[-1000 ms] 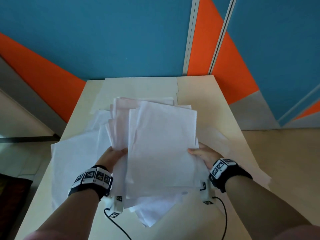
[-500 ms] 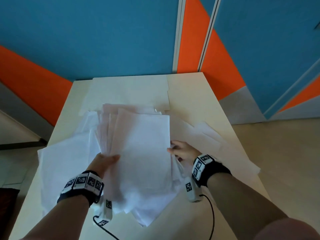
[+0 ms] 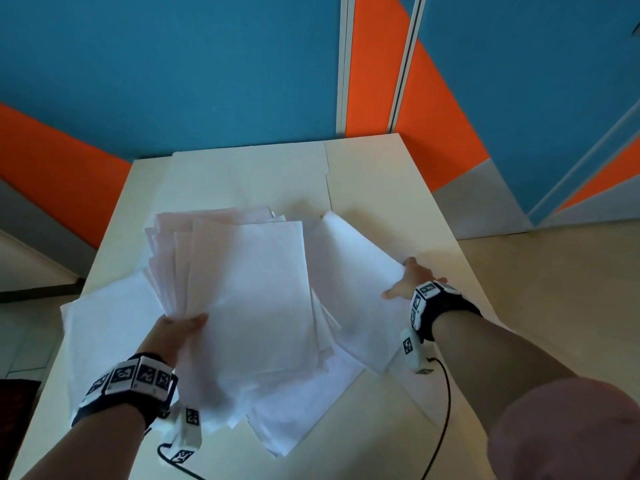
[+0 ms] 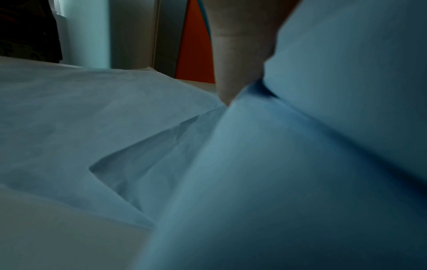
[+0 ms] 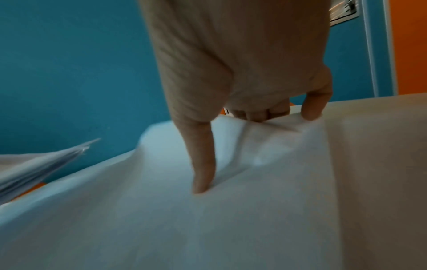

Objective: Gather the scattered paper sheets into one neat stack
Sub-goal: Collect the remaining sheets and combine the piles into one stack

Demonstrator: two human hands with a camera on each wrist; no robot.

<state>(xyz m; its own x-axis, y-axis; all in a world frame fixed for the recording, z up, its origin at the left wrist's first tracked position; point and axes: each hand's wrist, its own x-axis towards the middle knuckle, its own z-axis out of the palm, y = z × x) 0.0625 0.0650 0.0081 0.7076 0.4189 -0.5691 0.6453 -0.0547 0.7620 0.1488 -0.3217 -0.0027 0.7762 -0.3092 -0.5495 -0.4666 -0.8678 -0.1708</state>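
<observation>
Two hands, one loose pile of paper

Pale, smooth table (image 3: pixel 388 188), rectangular, lies under both hands, backed by a blue and orange wall (image 3: pixel 207 64). Thin white sheets (image 3: pixel 104 327) spread flat beneath and left of the left hand (image 3: pixel 173 332). That hand grips a fanned, uneven stack (image 3: pixel 249 292), thumb on top, raised off the table. Just right of it, the right hand (image 3: pixel 407 284) pinches the far edge of a single sheet (image 3: pixel 353 271), thumb pressed flat on top, fingers (image 5: pixel 261 114) curled; the soft paper wrinkles there.
</observation>
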